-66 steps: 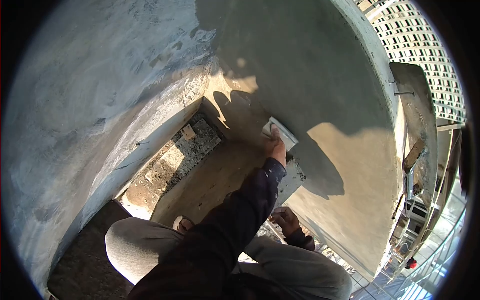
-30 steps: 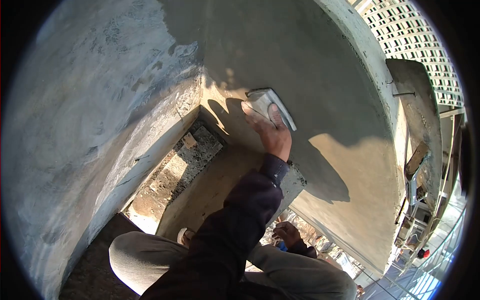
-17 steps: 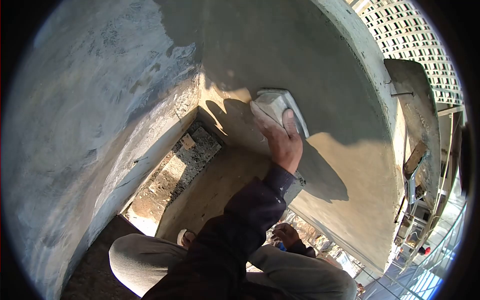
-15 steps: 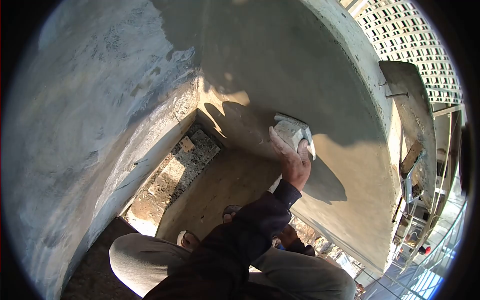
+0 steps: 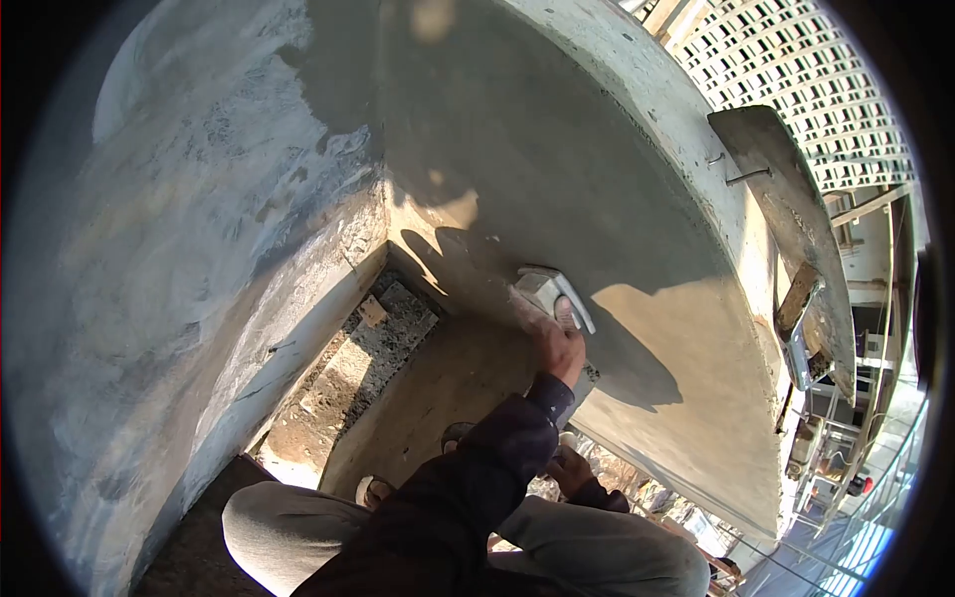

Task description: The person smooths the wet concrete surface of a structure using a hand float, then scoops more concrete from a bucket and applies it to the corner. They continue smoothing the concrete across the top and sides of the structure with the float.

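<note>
My left hand (image 5: 559,343) is closed on a pale, mortar-smeared plastering float (image 5: 542,289), its thumb on the near side. The float lies against the smooth grey plastered wall (image 5: 537,149), right of the inner corner. Lower down, my right hand (image 5: 572,470) is partly hidden behind the left forearm. Its fingers look curled round something pale and greyish that sticks up beside the left sleeve; what it is I cannot make out.
A rough ledge opening with rubble and a concrete block (image 5: 348,358) sits lower left. To the right, a curved board (image 5: 786,189) with protruding nails leans at the wall's edge. Beyond are a white lattice (image 5: 796,80) and metal bars (image 5: 856,537). My knees (image 5: 288,527) are bent below.
My left hand and the float appear a little further left and lower on the wall. The view has shifted slightly, and more of the pale thing by my right hand shows.
</note>
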`<state>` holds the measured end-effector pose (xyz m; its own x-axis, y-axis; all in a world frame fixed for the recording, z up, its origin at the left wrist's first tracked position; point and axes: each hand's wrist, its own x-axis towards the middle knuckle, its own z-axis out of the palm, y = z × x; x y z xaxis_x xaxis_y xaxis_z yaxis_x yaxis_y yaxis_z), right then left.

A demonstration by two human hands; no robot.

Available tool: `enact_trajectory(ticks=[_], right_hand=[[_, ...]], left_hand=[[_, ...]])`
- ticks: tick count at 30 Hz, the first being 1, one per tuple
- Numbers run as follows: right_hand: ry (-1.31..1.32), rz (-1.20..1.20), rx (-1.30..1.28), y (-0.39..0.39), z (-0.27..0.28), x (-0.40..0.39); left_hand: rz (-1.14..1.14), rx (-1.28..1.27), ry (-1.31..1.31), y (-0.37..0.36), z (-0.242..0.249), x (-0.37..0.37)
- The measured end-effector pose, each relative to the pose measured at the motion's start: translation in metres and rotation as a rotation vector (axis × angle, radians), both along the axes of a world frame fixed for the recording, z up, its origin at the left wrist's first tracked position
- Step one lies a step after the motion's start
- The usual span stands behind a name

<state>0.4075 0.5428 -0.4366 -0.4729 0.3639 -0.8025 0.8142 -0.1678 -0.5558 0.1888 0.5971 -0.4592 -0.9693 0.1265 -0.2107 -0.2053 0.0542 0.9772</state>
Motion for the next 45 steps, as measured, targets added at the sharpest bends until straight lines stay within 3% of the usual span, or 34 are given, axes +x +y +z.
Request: enact_trajectory(ticks=[3,5,8,9,11,13,15,16,17,19,21,23,25,28,30,32,34,37,39,41,43,45], right_hand=[[0.092,-0.070,-0.018,-0.003,-0.015,0.019],[0.048,-0.105,-0.069,-0.003,-0.019,0.032],[-0.097,-0.135,-0.144,-0.005,-0.024,0.042],[-0.055,-0.102,-0.113,-0.005,-0.023,0.042],[-0.018,0.034,0.077,-0.001,-0.001,0.010],[-0.015,0.010,0.068,0.002,-0.001,0.008],[0.029,-0.064,0.003,0.002,-0.014,0.017],[0.027,-0.076,-0.008,0.000,-0.017,0.024],[0.028,-0.084,-0.030,-0.002,-0.021,0.031],[-0.016,-0.067,-0.071,-0.002,-0.026,0.041],[-0.033,-0.108,-0.084,-0.003,-0.028,0.047],[-0.043,-0.137,-0.092,-0.004,-0.027,0.043],[0.011,0.111,0.042,0.000,-0.030,0.038],[-0.010,0.144,0.178,0.004,-0.017,0.008],[-0.021,0.065,0.022,0.007,-0.021,0.005],[0.016,0.011,-0.014,0.003,-0.025,0.014],[0.020,-0.058,-0.071,-0.001,-0.027,0.032],[-0.089,-0.051,-0.099,-0.006,-0.028,0.043],[-0.079,0.004,-0.121,-0.007,-0.037,0.052],[-0.069,0.021,-0.029,-0.005,-0.016,0.026],[-0.008,0.006,0.018,0.001,-0.020,0.020],[0.044,-0.009,0.030,0.003,-0.028,0.024]], left_hand=[[0.238,0.259,-0.246,0.003,-0.049,-0.067],[0.286,0.155,-0.182,-0.013,0.005,-0.118],[-0.043,0.089,0.093,-0.053,0.093,-0.118],[0.197,-0.054,0.225,-0.012,0.100,-0.082],[0.277,-0.128,0.302,0.008,0.076,-0.029],[0.086,-0.179,0.189,0.012,-0.002,0.015],[0.154,-0.153,-0.047,0.025,-0.062,0.021],[0.245,-0.006,-0.232,0.023,-0.070,0.003],[0.293,0.059,-0.217,0.023,-0.080,-0.017],[0.326,0.158,-0.246,0.014,-0.060,-0.072],[0.095,0.255,-0.109,-0.025,0.003,-0.102],[0.046,0.099,0.232,-0.038,0.086,-0.100],[0.138,-0.037,0.451,-0.004,0.105,-0.057],[-0.111,-0.019,0.829,-0.003,0.044,0.013],[-0.125,-0.014,0.465,-0.002,-0.008,0.021],[0.016,-0.062,0.092,-0.017,0.027,-0.050],[0.113,-0.102,0.280,-0.011,0.024,-0.072],[0.114,0.055,0.451,-0.015,0.101,-0.078],[0.045,0.028,0.621,-0.021,0.143,-0.062],[-0.073,0.006,0.859,-0.020,0.112,-0.029],[-0.108,-0.050,0.844,-0.016,0.059,-0.030],[-0.009,-0.077,0.632,-0.031,0.052,-0.069]])
